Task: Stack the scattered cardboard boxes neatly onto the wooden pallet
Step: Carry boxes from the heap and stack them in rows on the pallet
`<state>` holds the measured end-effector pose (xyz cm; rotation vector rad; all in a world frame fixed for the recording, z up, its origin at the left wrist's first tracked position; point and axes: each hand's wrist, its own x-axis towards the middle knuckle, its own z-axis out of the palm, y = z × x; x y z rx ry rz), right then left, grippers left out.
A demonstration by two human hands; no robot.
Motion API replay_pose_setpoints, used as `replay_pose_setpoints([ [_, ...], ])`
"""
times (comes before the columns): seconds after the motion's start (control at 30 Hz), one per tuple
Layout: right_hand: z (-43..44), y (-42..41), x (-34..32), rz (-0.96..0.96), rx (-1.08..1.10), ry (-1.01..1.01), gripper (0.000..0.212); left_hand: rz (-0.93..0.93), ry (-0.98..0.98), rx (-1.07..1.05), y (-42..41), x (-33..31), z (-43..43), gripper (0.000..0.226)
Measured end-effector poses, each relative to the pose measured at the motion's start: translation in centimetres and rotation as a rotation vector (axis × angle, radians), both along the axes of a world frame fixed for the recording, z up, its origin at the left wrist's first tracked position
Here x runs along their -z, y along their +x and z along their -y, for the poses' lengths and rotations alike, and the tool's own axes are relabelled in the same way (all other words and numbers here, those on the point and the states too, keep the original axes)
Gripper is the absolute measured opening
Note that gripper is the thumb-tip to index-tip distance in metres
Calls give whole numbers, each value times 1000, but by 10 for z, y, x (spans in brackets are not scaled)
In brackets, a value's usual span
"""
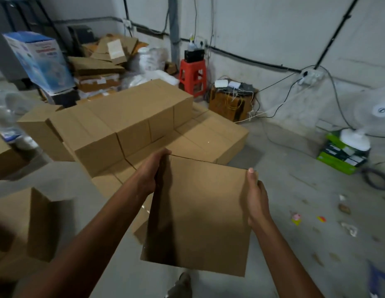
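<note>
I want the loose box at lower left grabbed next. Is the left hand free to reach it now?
Probably not yet: the left hand grips the carried box along with the right hand; nothing stands before the loose box, though.

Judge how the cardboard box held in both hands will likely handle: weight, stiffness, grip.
Probably light for its size: the left hand and right hand carry the box by its side edges alone. Its flat, uncreased face suggests stiffness. The matte cardboard probably is not slippery.
</note>
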<state>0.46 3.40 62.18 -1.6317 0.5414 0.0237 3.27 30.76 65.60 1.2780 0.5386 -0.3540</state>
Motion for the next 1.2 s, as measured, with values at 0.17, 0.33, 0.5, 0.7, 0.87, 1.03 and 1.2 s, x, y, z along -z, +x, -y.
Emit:
replay_pose_setpoints([
  [0.17, 25, 101, -9, -201, -81, 293, 75, 93, 3, 76, 110, 12, 20, 29],
  [0.33, 51, 196, -23, -411, -74, 408, 99, 165, -61, 126, 202, 0, 48, 37],
  [0.5, 69, 272, -25, -462, -7, 370, 95, 225, -103, 97, 292, 12, 66, 76],
  [0.7, 100, 370, -7, -401, 45, 322, 110, 252, -67, 53, 387, 22, 104, 94],
  [0.87, 159, 478, 9, -389, 15, 340, 122, 288, -3, 85, 470, 9, 163, 75],
  [1.03, 213, 582, 7, -362, -15, 335, 87, 197, -32, -86, 560, -1, 218, 57],
  [1.2, 248, 679, -8, -367, -86, 311, 66, 108, -105, -238, 638, -2, 259, 28],
])
